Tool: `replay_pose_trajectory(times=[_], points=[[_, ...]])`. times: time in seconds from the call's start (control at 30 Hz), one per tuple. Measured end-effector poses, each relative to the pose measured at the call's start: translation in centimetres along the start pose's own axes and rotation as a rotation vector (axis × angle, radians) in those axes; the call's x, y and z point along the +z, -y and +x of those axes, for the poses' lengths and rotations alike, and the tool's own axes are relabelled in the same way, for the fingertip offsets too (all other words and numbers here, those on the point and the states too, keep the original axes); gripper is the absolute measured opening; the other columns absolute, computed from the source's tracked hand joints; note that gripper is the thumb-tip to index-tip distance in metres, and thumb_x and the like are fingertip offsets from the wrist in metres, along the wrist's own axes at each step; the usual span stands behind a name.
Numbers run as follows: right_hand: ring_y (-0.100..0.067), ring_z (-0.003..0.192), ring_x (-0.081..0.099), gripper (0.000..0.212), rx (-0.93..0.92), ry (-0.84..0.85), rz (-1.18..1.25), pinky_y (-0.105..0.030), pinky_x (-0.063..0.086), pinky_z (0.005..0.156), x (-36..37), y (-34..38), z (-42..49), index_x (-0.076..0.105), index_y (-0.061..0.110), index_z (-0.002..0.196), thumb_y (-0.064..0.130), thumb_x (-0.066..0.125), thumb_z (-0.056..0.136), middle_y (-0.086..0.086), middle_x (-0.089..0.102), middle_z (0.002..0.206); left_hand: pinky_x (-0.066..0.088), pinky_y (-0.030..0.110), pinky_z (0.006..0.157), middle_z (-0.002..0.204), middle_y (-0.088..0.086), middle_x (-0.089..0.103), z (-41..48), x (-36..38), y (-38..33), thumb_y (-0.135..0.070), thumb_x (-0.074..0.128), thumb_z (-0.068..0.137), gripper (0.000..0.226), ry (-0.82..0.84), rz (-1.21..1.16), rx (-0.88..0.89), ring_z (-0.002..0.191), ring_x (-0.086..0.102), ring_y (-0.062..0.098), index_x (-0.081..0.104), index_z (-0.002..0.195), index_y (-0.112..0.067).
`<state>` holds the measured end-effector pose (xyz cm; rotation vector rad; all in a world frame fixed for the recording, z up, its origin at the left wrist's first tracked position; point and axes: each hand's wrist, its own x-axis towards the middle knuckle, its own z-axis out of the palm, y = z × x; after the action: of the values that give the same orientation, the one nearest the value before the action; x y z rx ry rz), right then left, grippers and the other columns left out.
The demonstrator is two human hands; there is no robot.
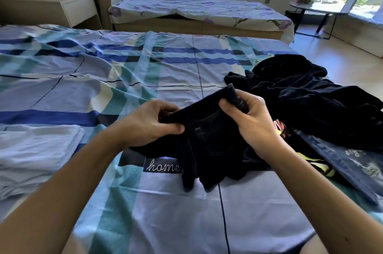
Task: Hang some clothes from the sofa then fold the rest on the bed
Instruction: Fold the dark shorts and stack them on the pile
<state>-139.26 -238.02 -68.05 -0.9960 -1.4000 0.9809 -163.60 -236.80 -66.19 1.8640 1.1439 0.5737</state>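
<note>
Both my hands hold up a pair of dark jeans (209, 142) over the bed (145, 79), which has a blue, teal and white plaid sheet. My left hand (149, 123) pinches the waistband at its left end. Fingers of my right hand (248, 117) curl round the waistband's right end, which is raised higher. The legs of the jeans hang down and bunch on the sheet. A heap of black clothes (306, 96) lies to the right on the bed. Under it lie a patterned yellow and red garment (290, 135) and a dark blue printed piece (348, 164).
A folded white cloth (35, 154) lies on the bed's left side. Beyond the bed stands a second low bed with a floral sheet (196, 9). At the far right a small round table (306, 5) with flowers stands by the windows. Bare floor (342, 57) runs along the right.
</note>
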Motion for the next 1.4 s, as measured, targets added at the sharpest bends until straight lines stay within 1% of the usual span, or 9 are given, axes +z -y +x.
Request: replay_pose_trajectory(times=[0.13,0.3,0.5,0.8,0.9,1.0,1.1,1.23,1.4], points=[[-0.030,0.091,0.071,0.015,0.096,-0.135,0.161,-0.048,0.057,0.091,-0.3,0.4,0.3,0.074,0.008,0.103,0.017,0.062,0.098,-0.019,0.074,0.101,0.054,0.041,0.078,0.083,0.008,0.075,-0.6,-2.5,1.0,-0.030,0.071,0.082,0.016,-0.112,0.147,-0.020,0.076,0.070,0.023,0.075,0.089,-0.015],[-0.031,0.090,0.072,0.014,0.140,-0.270,0.063,-0.055,0.057,0.091,-0.9,0.5,1.3,0.073,0.009,0.099,0.021,0.067,0.096,-0.021,0.074,0.101,0.055,0.017,0.065,0.086,0.002,0.078,-0.6,-2.9,0.7,-0.021,0.074,0.089,0.012,-0.369,-0.175,-0.063,0.078,0.073,0.012,0.076,0.096,-0.012],[-0.028,0.087,0.073,0.012,0.105,-0.370,-0.115,-0.052,0.059,0.082,1.4,1.6,2.7,0.066,0.018,0.091,0.027,0.074,0.089,-0.009,0.074,0.092,0.062,0.034,0.075,0.092,0.012,0.077,0.4,-2.0,-0.4,-0.025,0.070,0.093,0.021,-0.592,-0.442,-0.122,0.085,0.075,0.028,0.074,0.095,-0.005],[-0.011,0.096,0.057,0.042,-0.100,0.357,0.028,-0.025,0.048,0.087,6.4,2.1,1.1,0.064,0.016,0.114,0.002,0.058,0.075,-0.010,0.059,0.106,0.057,0.030,0.087,0.111,0.010,0.073,-0.1,-0.2,-1.3,-0.044,0.076,0.082,0.055,-0.390,-0.477,0.059,0.102,0.072,0.020,0.063,0.120,-0.007],[-0.013,0.097,0.059,0.041,-0.119,0.260,0.029,-0.026,0.048,0.089,5.7,2.0,1.4,0.067,0.008,0.112,-0.002,0.054,0.075,-0.015,0.063,0.105,0.053,0.018,0.078,0.098,0.001,0.072,0.2,-0.5,-1.0,-0.004,0.077,0.081,0.032,-0.581,-0.327,0.032,0.094,0.070,0.014,0.063,0.108,-0.015],[-0.009,0.093,0.059,0.047,-0.102,-0.063,-0.162,-0.032,0.050,0.089,5.0,1.2,1.8,0.061,0.020,0.119,0.012,0.069,0.073,0.003,0.060,0.104,0.056,0.033,0.089,0.104,0.006,0.074,0.3,-1.0,-0.6,0.004,0.068,0.079,0.034,-0.583,-0.440,0.031,0.103,0.070,0.024,0.066,0.101,-0.022],[-0.010,0.119,0.060,0.077,0.095,0.140,-0.039,-0.024,0.049,0.100,4.2,0.3,2.0,0.046,0.024,0.142,0.014,0.080,0.074,0.001,0.063,0.129,0.057,0.037,0.087,0.106,0.011,0.072,-0.2,-1.5,-0.5,0.008,0.061,0.082,0.036,-0.442,-0.587,0.070,0.101,0.070,0.028,0.068,0.109,-0.015],[-0.026,0.106,0.070,0.025,0.228,0.287,0.211,-0.039,0.052,0.102,5.0,-0.4,1.9,0.077,0.017,0.101,0.005,0.073,0.079,-0.013,0.075,0.111,0.059,0.034,0.084,0.113,0.013,0.072,-0.4,-2.0,0.5,0.000,0.066,0.085,0.040,-0.326,-0.687,0.045,0.101,0.071,0.026,0.065,0.124,-0.008],[-0.025,0.096,0.073,0.022,0.251,0.182,0.189,-0.038,0.055,0.094,5.5,-1.2,2.1,0.074,0.015,0.100,-0.002,0.069,0.087,-0.010,0.077,0.101,0.057,0.022,0.071,0.103,0.008,0.076,-0.3,-1.3,2.4,0.002,0.071,0.086,0.032,-0.370,-0.427,-0.098,0.095,0.072,0.020,0.068,0.117,-0.006]])
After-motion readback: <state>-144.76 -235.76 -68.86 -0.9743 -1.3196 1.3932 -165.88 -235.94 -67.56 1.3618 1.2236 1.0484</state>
